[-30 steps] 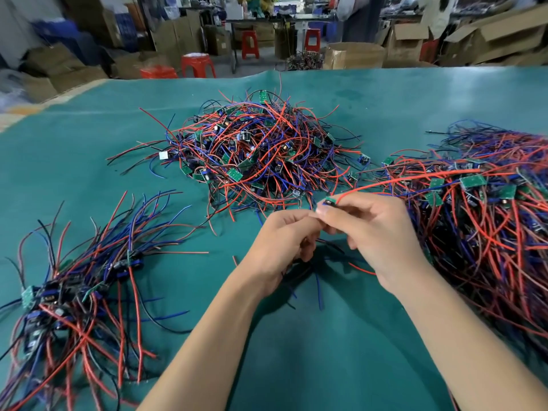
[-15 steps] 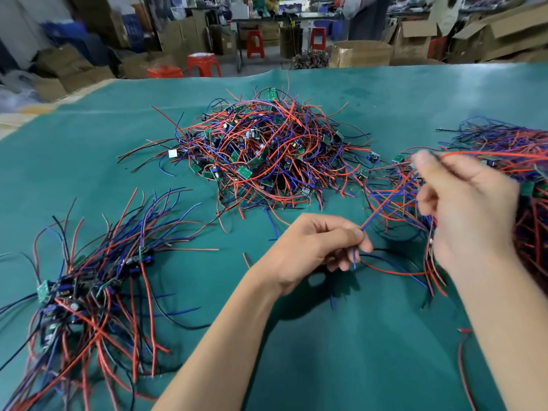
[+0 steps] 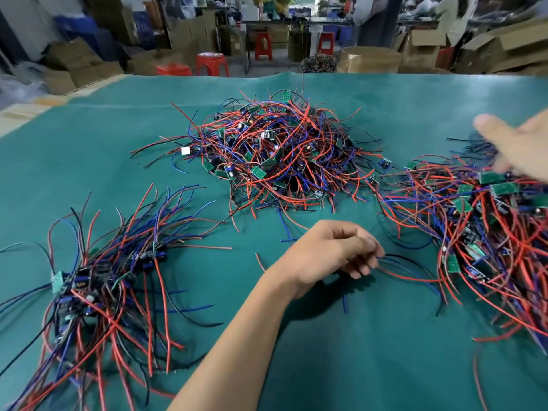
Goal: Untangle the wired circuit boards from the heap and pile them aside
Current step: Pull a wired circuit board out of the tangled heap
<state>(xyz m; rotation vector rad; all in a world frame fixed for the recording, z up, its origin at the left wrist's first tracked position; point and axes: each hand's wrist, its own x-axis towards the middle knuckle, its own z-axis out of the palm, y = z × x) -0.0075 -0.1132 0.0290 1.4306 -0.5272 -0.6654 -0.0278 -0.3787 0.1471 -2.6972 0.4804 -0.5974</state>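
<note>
Presently | sorted: combed pile of red, blue and black wired green circuit boards [image 3: 98, 289] left of the left hand [image 3: 326, 256] | left hand pinching loose wires | right hand [image 3: 519, 146] spread above right-side heap [image 3: 489, 229] | remaining: that heap, plus central tangled heap [image 3: 278, 155] beyond left hand | roughly one-third done, judged.

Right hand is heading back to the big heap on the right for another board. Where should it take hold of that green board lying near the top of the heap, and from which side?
Pinch the green board by its long edges, coming from above. It lies flat, face up on the right heap, with wires trailing toward the left hand, so lifting likely frees it.
</note>
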